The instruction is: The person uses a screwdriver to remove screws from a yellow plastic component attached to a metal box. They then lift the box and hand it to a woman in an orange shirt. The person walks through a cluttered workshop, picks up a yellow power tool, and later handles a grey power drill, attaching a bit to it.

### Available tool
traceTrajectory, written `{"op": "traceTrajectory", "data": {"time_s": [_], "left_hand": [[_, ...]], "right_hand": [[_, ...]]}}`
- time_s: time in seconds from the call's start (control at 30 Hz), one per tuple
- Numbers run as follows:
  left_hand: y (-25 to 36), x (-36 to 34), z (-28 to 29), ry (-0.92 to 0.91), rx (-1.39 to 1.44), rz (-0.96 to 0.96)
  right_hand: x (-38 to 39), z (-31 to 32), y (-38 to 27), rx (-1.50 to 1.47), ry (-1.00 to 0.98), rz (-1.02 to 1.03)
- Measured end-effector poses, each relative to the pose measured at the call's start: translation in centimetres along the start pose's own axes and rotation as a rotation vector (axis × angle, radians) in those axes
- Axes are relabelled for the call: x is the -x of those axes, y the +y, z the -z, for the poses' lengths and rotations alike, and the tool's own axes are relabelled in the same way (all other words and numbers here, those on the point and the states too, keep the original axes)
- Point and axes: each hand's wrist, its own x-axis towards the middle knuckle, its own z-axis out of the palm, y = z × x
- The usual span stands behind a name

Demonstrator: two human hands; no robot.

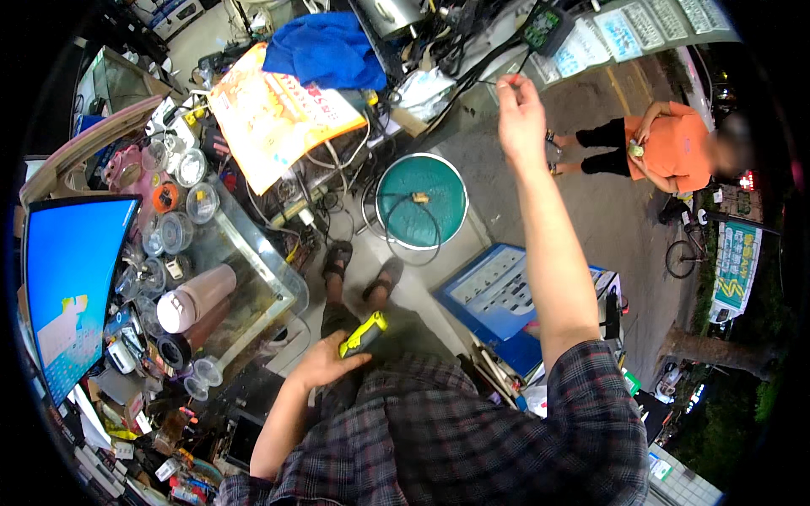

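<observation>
Left hand (pixel 327 361): wrapped round yellow-black tool (pixel 364 336); right hand (pixel 521 118): raised, fingertips together, any pinched item unclear; cable (pixel 419 198): on green stool (pixel 447 190), not yet held

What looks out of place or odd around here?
A looped cable lies across the round green stool, hanging past its rim, an odd spot on a seat. Farther ahead, a blue cloth is crumpled over an orange-and-white package, as if dropped there.

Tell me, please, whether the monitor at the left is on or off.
On: the monitor glows bright blue, with a paler patch in its lower part.
</observation>
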Motion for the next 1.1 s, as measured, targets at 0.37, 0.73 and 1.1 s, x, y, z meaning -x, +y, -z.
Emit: {"op": "traceTrajectory", "data": {"time_s": [0.37, 0.73, 1.1], "left_hand": [[1.7, -0.5, -0.1, 0.006, 0.000, -0.087], [4.9, -1.3, 0.2, -0.053, 0.024, -0.084], [10.3, -4.1, 1.2, -0.185, 0.566, -0.419]], "right_hand": [[3.7, 4.1, -2.2, -0.061, 0.027, 0.092], [6.4, 15.3, -15.7, -1.068, -0.299, -0.212], [11.3, 13.1, -14.1, -1.078, -0.466, -0.298]]}}
